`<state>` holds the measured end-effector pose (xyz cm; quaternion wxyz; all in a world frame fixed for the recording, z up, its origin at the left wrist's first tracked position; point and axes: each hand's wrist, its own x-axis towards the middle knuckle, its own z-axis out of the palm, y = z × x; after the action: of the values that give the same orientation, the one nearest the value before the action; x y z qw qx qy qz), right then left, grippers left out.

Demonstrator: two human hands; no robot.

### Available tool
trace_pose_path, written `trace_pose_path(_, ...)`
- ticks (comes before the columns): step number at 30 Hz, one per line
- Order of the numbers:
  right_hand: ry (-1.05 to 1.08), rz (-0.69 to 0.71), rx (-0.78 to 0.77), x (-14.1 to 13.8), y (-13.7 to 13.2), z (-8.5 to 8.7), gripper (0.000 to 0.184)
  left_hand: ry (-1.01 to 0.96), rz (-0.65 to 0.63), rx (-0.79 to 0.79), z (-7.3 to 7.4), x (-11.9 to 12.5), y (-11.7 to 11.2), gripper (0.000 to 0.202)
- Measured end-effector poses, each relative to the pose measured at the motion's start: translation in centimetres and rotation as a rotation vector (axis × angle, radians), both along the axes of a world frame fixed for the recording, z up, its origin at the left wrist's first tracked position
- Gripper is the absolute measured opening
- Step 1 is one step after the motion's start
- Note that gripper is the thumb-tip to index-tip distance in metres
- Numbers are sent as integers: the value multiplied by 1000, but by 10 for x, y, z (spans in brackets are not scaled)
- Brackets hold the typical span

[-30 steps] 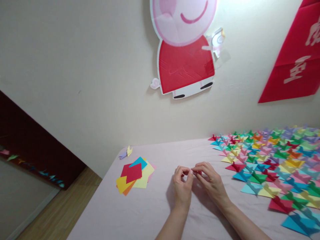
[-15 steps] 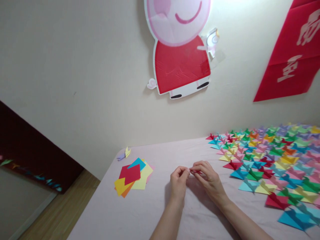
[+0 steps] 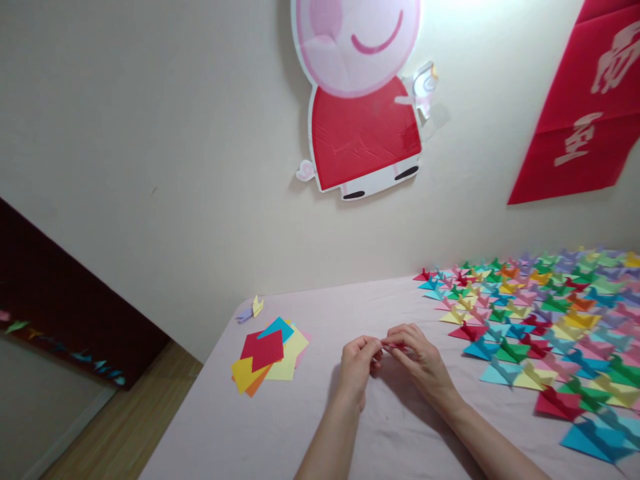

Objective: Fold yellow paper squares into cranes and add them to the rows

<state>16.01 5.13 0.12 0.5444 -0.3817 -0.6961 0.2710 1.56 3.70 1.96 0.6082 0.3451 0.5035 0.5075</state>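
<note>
My left hand (image 3: 358, 368) and my right hand (image 3: 419, 360) meet over the pale cloth, fingertips pinched close together. Between them is a small piece of folded red paper (image 3: 393, 346), mostly covered by my fingers, so its shape does not show. Left of my hands lies a loose pile of square paper sheets (image 3: 267, 349) in red, blue, yellow and orange, with a pink edge showing. To the right, rows of folded paper cranes (image 3: 515, 352) in many colours spread over the cloth.
A yellow folded paper piece (image 3: 257, 306) and a purple one (image 3: 245, 315) lie at the far left corner of the cloth-covered surface (image 3: 200, 433). Behind is a wall with a cartoon pig cutout (image 3: 367, 133) and a red banner (image 3: 570, 120). Wooden floor (image 3: 125, 407) shows at left.
My left fingers have shifted slightly, with more curled fingertips now showing beneath the thumb. The red paper stays between both hands. The whole view has moved a little.
</note>
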Motion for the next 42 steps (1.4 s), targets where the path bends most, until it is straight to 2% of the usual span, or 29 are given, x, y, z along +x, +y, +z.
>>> trace_pose_path(7,23,-2,-20,0,-1,3,19,23,-67,21,-1,-4,1,44)
trace_pose_path(12,97,16,-154,0,0,0,23,118,-127,75,-5,-7,4,42)
trace_pose_path(18,242,28,-350,0,2,-1,21,392,-15,338,0,-4,-1,9)
trace_pose_path(22,265,43,-388,-1,2,1,28,553,14,464,3,-1,-5,3)
trace_pose_path(25,278,49,-391,-2,1,3,33,624,32,510,2,2,-6,8)
trace_pose_path(36,314,69,-449,-6,0,6,41,723,41,515,6,3,-8,10)
trace_pose_path(42,350,73,-472,-8,1,5,47,692,15,479,-1,8,-8,4)
